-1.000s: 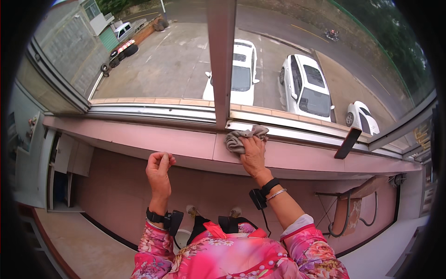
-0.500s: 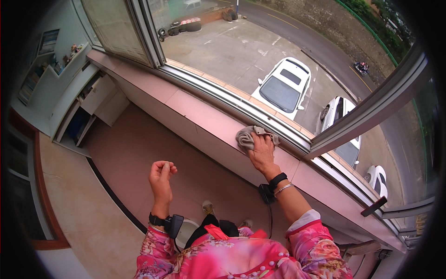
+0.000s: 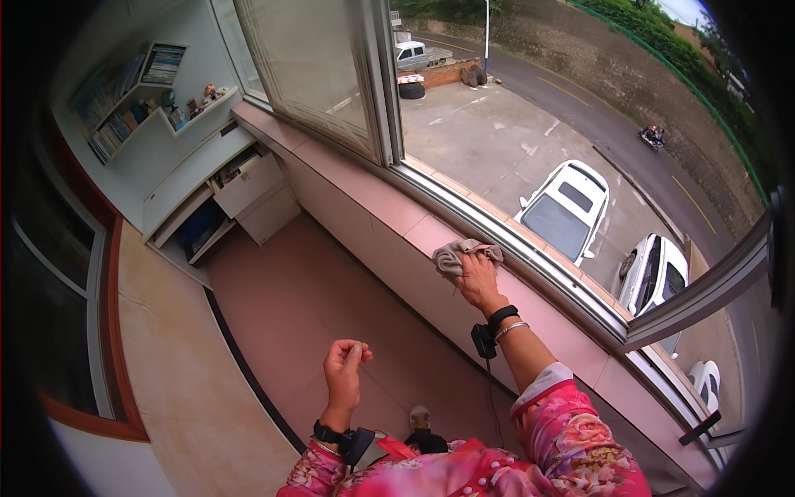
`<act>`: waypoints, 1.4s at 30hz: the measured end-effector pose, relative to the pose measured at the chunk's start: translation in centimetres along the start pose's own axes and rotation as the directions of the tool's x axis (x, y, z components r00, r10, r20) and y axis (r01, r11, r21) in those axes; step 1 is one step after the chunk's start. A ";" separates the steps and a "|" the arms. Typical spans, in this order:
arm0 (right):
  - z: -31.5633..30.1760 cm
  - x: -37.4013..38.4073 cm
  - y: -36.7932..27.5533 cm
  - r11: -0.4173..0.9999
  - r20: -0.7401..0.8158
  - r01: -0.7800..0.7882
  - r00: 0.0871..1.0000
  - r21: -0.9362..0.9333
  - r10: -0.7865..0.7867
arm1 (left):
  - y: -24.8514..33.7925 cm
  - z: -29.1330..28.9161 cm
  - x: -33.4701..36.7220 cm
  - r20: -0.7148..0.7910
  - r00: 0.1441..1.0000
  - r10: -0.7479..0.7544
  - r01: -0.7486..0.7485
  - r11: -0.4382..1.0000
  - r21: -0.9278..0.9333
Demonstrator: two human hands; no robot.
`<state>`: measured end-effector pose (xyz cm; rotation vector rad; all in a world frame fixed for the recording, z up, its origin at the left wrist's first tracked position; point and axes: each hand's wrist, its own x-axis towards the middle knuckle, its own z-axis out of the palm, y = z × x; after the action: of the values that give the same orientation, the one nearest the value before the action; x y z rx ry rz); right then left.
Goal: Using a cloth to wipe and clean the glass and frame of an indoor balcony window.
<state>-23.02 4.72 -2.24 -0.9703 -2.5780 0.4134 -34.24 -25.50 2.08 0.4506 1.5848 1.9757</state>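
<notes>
A folded grey-brown cloth point(image 3: 454, 257) lies bunched on the pink tiled window sill point(image 3: 404, 217). My right hand point(image 3: 480, 280) grips it, pressing it down close beside the metal window track point(image 3: 530, 263). Its fingers partly disappear into the folds. My left hand point(image 3: 341, 366) hangs in the air over the reddish floor, fingers curled and thumb against them, with nothing visible in it. Each wrist carries a black strap with a small dark box; a bracelet also circles the right one.
A sliding window pane point(image 3: 310, 74) stands to the left of the opening. A desk with drawers point(image 3: 248, 182) and wall shelves point(image 3: 132, 108) are at the far left. A window handle point(image 3: 701, 427) juts at lower right. Outside, white cars point(image 3: 566, 207) are parked below.
The view has swung, so the scene sits lower and farther right. My right hand with the cloth has moved left along the sill. My left hand stays raised and curled.
</notes>
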 end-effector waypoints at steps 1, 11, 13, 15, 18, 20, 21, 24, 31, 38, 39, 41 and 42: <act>-0.1 -0.7 0.3 1.000 -0.002 -0.022 1.000 -0.010 0.022 | 0.2 0.1 0.5 0.020 1.000 -0.013 0.013 1.000 -0.002; -8.1 -15.9 7.7 0.992 -0.165 -0.119 0.978 0.051 0.126 | 0.7 1.9 5.4 0.159 0.987 -0.032 0.050 0.993 -0.108; -10.7 -19.6 9.1 0.971 -0.214 -0.236 0.948 0.030 0.237 | 0.3 2.0 5.9 0.162 0.986 -0.047 0.068 0.989 -0.130; -12.3 -22.6 9.9 0.959 -0.250 -0.281 0.926 0.045 0.283 | 0.1 1.6 6.4 0.156 0.986 -0.053 0.074 0.988 -0.133; -12.1 -24.6 10.9 0.919 -0.232 -0.393 0.897 -0.026 0.377 | 0.0 0.8 7.7 0.098 0.993 -0.071 0.080 0.992 -0.092; -11.6 -24.5 10.5 0.888 -0.294 -0.451 0.864 -0.088 0.409 | 0.1 1.0 9.3 0.108 0.992 -0.060 0.069 0.994 -0.083; -11.6 -24.5 10.5 0.891 -0.284 -0.446 0.868 -0.087 0.407 | 0.2 1.1 9.9 0.104 0.994 -0.045 0.053 0.996 -0.078; -11.5 -24.7 10.8 0.890 -0.288 -0.454 0.858 -0.042 0.424 | 0.6 2.5 12.4 0.123 0.992 -0.020 0.032 0.994 -0.100; -10.5 -21.8 8.7 0.940 -0.248 -0.323 0.924 -0.107 0.290 | -1.6 8.7 21.1 0.224 0.973 0.057 -0.053 0.998 -0.027; -8.5 -21.0 8.1 0.935 -0.099 -0.346 0.936 -0.083 0.338 | -4.7 13.7 28.5 0.301 0.907 0.293 -0.384 0.870 0.311; -8.5 -20.8 8.2 0.935 -0.111 -0.346 0.935 -0.082 0.337 | -5.9 13.4 29.9 0.308 0.889 0.340 -0.441 0.815 0.375; -8.7 -20.5 7.8 0.956 -0.093 -0.285 0.956 -0.066 0.278 | -6.6 13.4 31.4 0.329 0.864 0.381 -0.496 0.754 0.431; -8.6 -20.2 7.6 0.960 -0.085 -0.278 0.958 -0.039 0.274 | -6.4 13.8 31.8 0.354 0.843 0.405 -0.532 0.720 0.445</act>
<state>-0.81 -2.18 -1.99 -1.3446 -2.3987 0.3736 -49.84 5.64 -3.39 1.3887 1.9901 1.6857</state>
